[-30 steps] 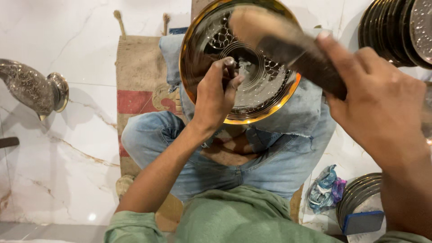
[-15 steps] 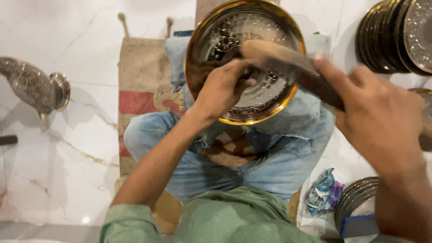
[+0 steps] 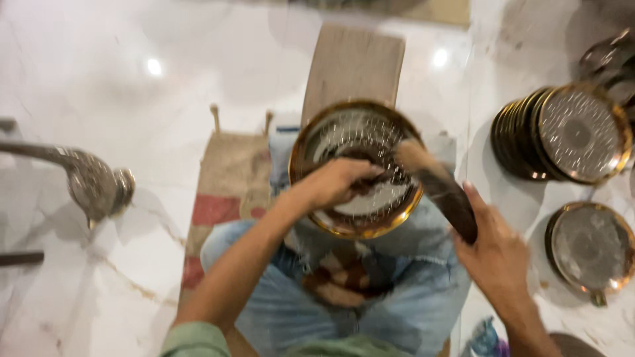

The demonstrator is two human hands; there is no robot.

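While the plate rests mid-frame, chasing seems underway.
Left hand (image 3: 334,185) pinches a small punch on the brass plate (image 3: 357,168); right hand (image 3: 496,254) grips the mallet (image 3: 440,188), and a squarely landed blow looks needed.

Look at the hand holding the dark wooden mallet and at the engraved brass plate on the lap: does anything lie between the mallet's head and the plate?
Yes. The left hand lies across the plate, its fingers on a small dark tool. The mallet in the right hand meets that spot; motion blur hides the contact.
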